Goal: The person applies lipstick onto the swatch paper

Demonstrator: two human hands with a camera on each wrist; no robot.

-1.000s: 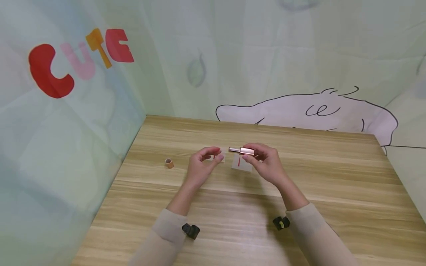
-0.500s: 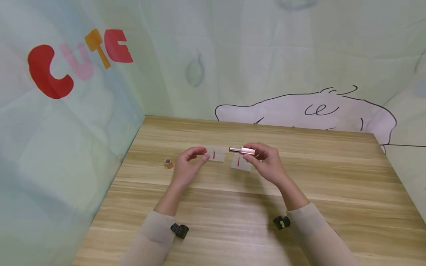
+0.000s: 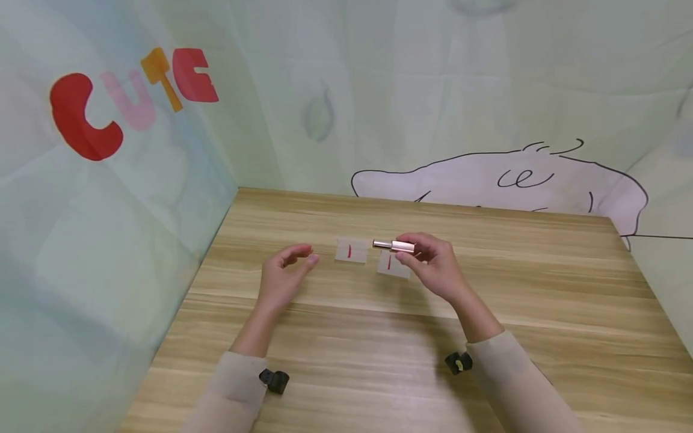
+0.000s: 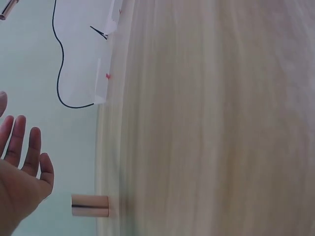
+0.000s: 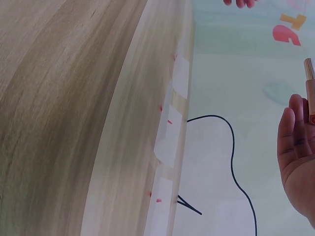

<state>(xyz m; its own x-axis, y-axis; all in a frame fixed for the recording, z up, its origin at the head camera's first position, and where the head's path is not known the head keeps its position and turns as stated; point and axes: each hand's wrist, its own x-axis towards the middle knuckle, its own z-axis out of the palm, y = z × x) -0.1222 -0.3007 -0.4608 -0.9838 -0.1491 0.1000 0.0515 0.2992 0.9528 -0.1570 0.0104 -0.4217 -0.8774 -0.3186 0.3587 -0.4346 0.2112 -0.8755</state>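
Observation:
My right hand (image 3: 433, 264) pinches a lipstick (image 3: 397, 246) between thumb and fingers, level above the table, its rose-gold base in the grip and its narrower silver tube pointing left. In the right wrist view the same lipstick (image 5: 311, 93) stands out at the right edge. My left hand (image 3: 284, 276) hovers to the left with thumb and fingers apart, holding nothing. A rose-gold cap (image 4: 90, 205) stands on the table, seen in the left wrist view; in the head view the left hand hides it. One white paper slip (image 3: 393, 265) with a red stroke lies just beneath the lipstick.
A second white slip (image 3: 351, 250) with a red stroke lies between the hands. The wood-grain table (image 3: 346, 373) meets a printed fabric backdrop (image 3: 292, 120) at its back and left edges. Small black wrist cameras (image 3: 274, 381) sit at both sleeves.
My left hand has moved left, away from the lipstick, uncovering the left slip and covering the cap in the head view. The right hand and lipstick have stayed in place.

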